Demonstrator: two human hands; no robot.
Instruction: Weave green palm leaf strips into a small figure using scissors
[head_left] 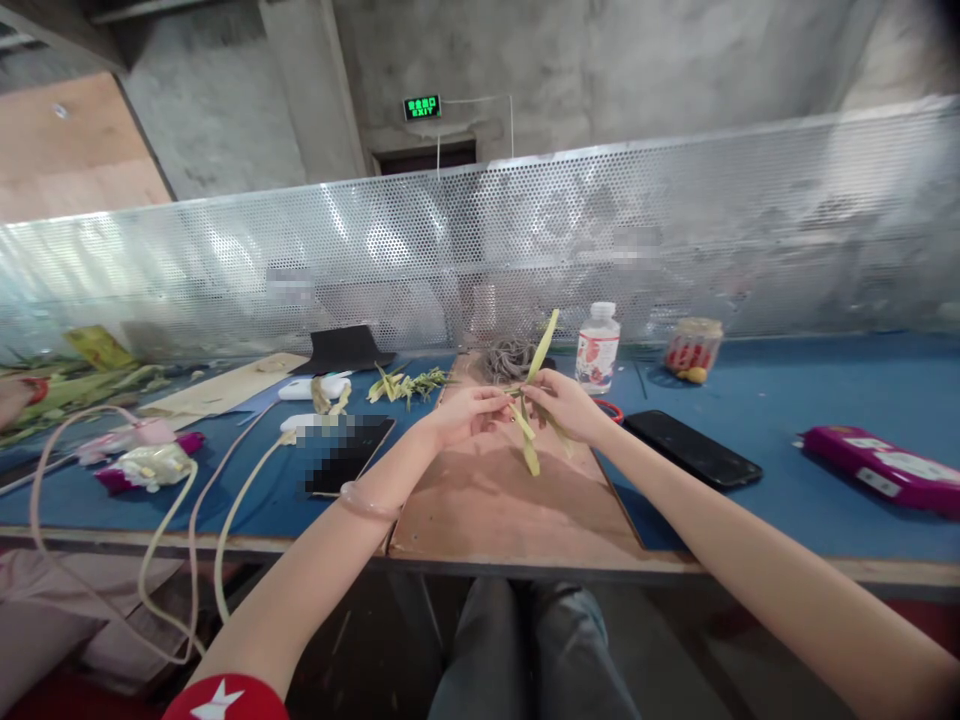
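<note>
Over the brown board (510, 510), my left hand (472, 413) has its fingers closed on a pale green leaf strip (544, 348). My right hand (561, 403) pinches the same strip close beside it, fingertips nearly touching. One end of the strip points up past my right hand and another piece hangs below the fingers. A coil of grey cord (508, 358) lies just behind my hands. Small green leafy sprigs (409, 384) rest on the blue table to the left.
A white bottle (598, 350), a jar (692, 350), a black phone (691, 448) and a purple packet (881, 467) stand or lie rightward. Cables (225, 510) loop over the left table edge near a dark tablet (349, 455). Another person's hand (13, 397) is at far left.
</note>
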